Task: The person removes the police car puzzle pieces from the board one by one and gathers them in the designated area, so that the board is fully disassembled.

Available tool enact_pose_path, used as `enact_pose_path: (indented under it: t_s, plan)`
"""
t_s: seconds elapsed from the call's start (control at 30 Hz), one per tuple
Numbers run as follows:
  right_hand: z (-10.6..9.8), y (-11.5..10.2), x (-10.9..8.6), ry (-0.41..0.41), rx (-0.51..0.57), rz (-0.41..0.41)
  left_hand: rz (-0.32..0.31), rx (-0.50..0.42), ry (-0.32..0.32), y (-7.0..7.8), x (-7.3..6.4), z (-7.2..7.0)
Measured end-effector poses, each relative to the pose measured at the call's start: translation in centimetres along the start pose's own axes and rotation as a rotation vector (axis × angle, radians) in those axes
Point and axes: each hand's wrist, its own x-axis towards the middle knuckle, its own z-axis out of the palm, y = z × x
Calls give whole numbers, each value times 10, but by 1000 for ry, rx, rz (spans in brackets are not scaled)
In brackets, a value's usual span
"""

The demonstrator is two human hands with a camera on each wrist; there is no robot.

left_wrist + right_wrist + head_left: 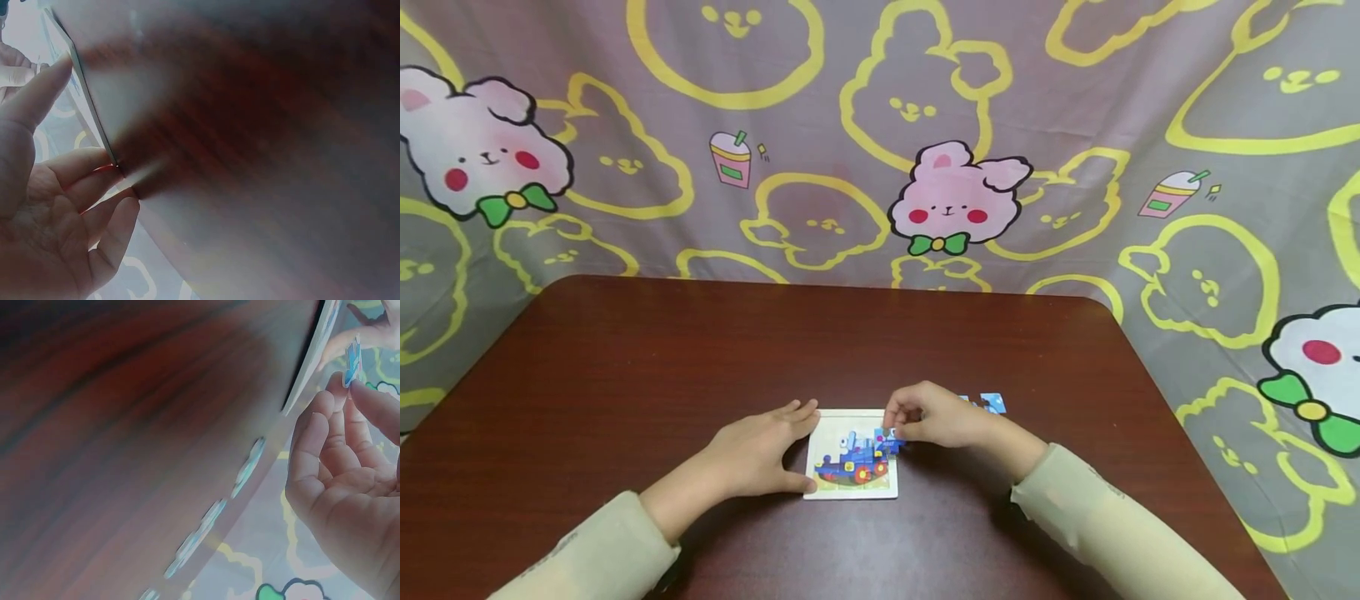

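Right grip [938, 417] pinches a puzzle piece [891, 444] at the tray's [850, 495] right side, lower centre of the frame; the left grip [756, 450] lies spread opposite. Probably light and stiff, the piece suits an edge hold.

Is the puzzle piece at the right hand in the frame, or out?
Out: the right hand pinches the puzzle piece, held above the frame.

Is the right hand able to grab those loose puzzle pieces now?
Probably not: the right hand pinches another piece, so it's busy. The way itself looks free, with the loose puzzle pieces close by.
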Motion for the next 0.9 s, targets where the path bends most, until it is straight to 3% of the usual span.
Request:
enact_pose_path:
  t_s: [0.57,0.9]
  plan:
    - [-19,26,-32,70,15,42,16,8,10,-2,1,2]
    - [-19,31,-36,64,1,64,16,10,13,-1,0,1]
